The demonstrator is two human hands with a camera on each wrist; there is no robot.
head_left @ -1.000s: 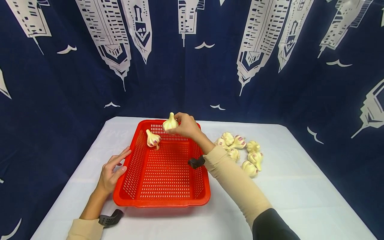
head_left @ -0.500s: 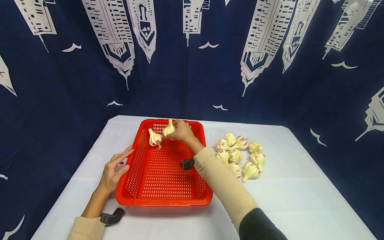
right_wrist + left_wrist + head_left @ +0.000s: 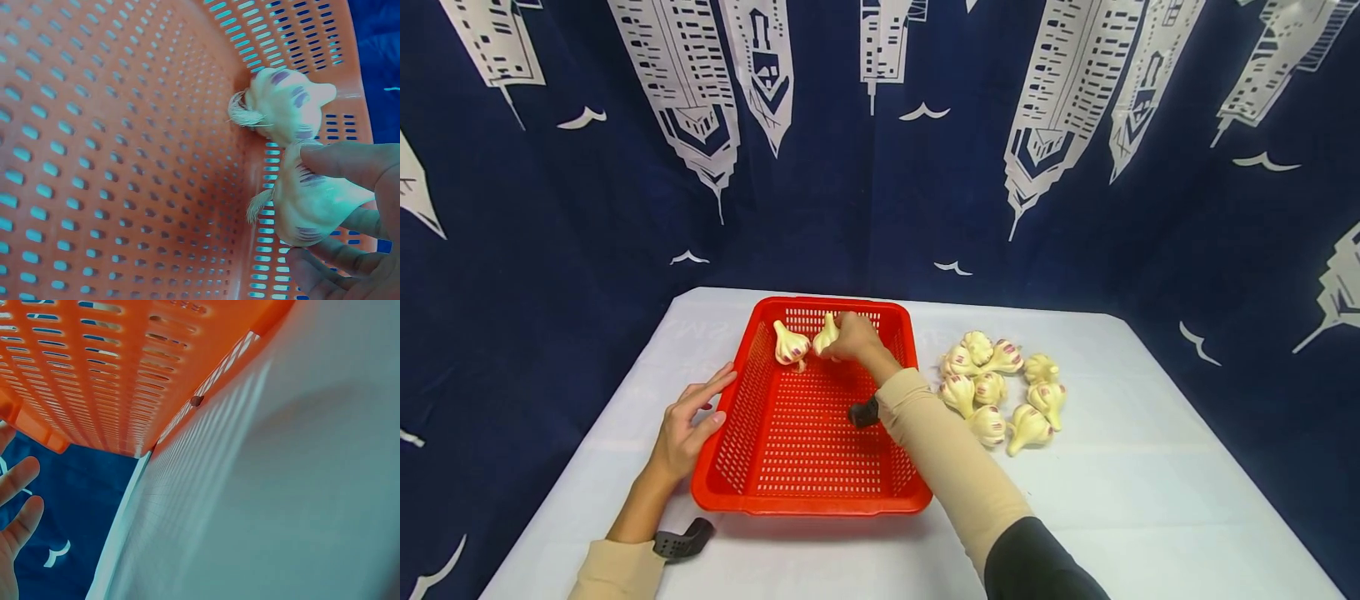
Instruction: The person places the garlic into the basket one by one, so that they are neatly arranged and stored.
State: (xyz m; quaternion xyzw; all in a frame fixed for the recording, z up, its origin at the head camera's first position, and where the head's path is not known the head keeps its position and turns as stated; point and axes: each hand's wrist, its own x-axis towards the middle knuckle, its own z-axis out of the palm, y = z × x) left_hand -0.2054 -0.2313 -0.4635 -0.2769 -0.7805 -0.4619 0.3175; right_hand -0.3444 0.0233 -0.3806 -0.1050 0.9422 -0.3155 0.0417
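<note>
My right hand (image 3: pixel 856 337) reaches into the red perforated basket (image 3: pixel 812 506) near its far wall. Thumb and fingers hold a garlic bulb (image 3: pixel 319 200), pale with purple streaks and a tuft of roots. Close beside it in the far left corner lies another garlic bulb (image 3: pixel 284 103); the two meet in the right wrist view. My left hand (image 3: pixel 681 429) rests at the basket's left rim with its fingers extended. In the left wrist view, some fingers of the left hand (image 3: pixel 19 500) show at the left edge, near the basket's outer side.
Several garlic bulbs (image 3: pixel 988 387) lie in a loose group on the white table (image 3: pixel 1135 467), right of the basket. A navy curtain (image 3: pixel 850 183) with white building prints hangs behind the table. A black strap piece (image 3: pixel 683 540) sits at the left wrist.
My right hand has lowered the garlic bulb from above the far rim into the basket, beside the other bulb. The left hand has stayed at the rim; the head view has shifted slightly.
</note>
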